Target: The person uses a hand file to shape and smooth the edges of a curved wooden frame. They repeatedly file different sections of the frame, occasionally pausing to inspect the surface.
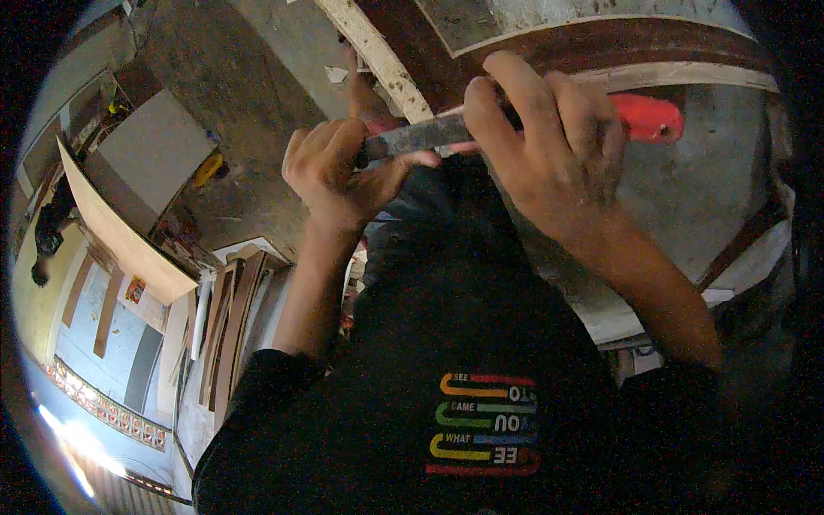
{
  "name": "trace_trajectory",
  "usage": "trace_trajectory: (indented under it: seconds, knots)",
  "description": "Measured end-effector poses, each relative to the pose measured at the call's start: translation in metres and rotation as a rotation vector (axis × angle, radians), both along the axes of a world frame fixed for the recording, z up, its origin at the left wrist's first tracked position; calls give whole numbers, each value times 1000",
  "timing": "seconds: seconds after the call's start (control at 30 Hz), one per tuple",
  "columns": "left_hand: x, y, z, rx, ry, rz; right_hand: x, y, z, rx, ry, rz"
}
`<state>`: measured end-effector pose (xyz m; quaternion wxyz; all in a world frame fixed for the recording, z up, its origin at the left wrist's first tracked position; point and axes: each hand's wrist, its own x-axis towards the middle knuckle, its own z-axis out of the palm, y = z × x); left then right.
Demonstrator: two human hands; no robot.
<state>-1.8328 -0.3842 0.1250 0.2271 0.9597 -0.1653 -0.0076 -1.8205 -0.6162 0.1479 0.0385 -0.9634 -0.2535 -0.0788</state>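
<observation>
Across my lap, both hands hold a long hand tool with a flat grey metal bar (421, 137) and a red handle (648, 118). My left hand (330, 167) is closed around the bar's left end, its thumb stretched along underneath. Towards the handle side, my right hand (558, 142) wraps its bent fingers over the tool, hiding where bar and handle meet. The tool's exact kind cannot be made out. Just beyond the hands lies a brown panel (549, 51) with pale wooden edging (378, 56).
A thin pale board (120, 232) and a grey-brown panel (154, 154) stand to the left, with a yellow object (209, 170) beside them. Narrow wood strips (232, 326) lean nearby. At the far left, part of a person in dark clothing (53, 219) shows.
</observation>
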Motion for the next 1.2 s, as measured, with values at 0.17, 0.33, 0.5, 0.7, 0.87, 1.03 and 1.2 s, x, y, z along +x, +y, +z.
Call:
trace_trajectory:
  seconds: [0.17, 0.33, 0.5, 0.7, 0.87, 1.03, 1.2]
  knots:
    - [16, 6, 36, -268, 155, 95, -31, -15, 12, 241, 127, -37]
    - [51, 12, 27, -13, 22, -273, -81, -35, 5, 284, 208, -150]
    - [38, 17, 18, 125, 157, -453, -131, -65, -6, 308, 303, -123]
    - [34, 34, 35, 70, 91, -721, -158, -78, -14, 296, 285, -134]
    - [24, 23, 26, -416, 95, -405, -156, -74, -12, 399, 411, -289]
    - [56, 12, 10, -378, -57, -289, -169, -61, 7, 702, 817, -619]
    - [83, 13, 6, 100, 47, -646, -185, -32, 28, 908, 913, -813]
